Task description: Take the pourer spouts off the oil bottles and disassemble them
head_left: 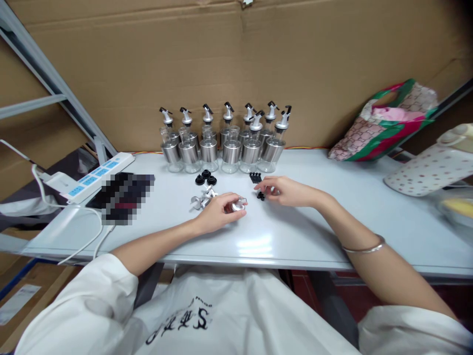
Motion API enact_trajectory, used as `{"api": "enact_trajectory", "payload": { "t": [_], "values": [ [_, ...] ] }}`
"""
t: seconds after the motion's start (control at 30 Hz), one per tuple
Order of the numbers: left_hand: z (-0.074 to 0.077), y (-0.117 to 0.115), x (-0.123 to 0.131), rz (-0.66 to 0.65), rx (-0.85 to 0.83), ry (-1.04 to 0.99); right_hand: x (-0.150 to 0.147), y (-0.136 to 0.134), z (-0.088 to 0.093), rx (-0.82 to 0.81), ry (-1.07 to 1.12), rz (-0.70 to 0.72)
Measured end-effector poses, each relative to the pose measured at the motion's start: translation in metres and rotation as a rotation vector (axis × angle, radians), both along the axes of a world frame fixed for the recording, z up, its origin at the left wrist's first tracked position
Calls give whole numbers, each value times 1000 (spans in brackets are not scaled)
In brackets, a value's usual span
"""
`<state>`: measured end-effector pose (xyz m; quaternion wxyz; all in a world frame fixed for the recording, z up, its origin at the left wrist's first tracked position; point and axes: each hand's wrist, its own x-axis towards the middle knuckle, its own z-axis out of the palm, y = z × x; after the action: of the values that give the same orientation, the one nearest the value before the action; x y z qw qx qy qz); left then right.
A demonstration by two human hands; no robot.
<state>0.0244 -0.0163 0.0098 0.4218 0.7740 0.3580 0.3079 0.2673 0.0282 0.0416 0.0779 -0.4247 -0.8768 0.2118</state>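
Note:
My left hand (218,212) is closed around a silver pourer spout (238,204), held just above the table. To its left lies a small pile of loose silver pourer parts (201,199). My right hand (281,191) hovers over a little cluster of small black pieces (260,196), its fingers bent and apart; nothing shows between them. Just behind that cluster is a row of black flip caps (255,177). Several black ribbed stoppers (206,177) sit between the silver parts and the bottles.
Glass bottles with steel sleeves (231,152) stand in rows at the back, several topped with pourers (255,122). On the left are a power strip (99,175) and a blurred-out dark object (123,197). A bag (384,123) and a spotted white jug (417,167) stand right.

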Motion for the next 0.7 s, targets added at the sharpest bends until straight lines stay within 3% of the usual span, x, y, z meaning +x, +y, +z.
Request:
{"api": "enact_trajectory", "payload": {
  "t": [0.3, 0.7],
  "values": [
    [1, -2, 0, -6, -1, -15, -5, 1, -7, -38, 40, 36],
    [1, -1, 0, -5, 5, -9, -6, 6, -14, 61, 63, 56]
  ]
}}
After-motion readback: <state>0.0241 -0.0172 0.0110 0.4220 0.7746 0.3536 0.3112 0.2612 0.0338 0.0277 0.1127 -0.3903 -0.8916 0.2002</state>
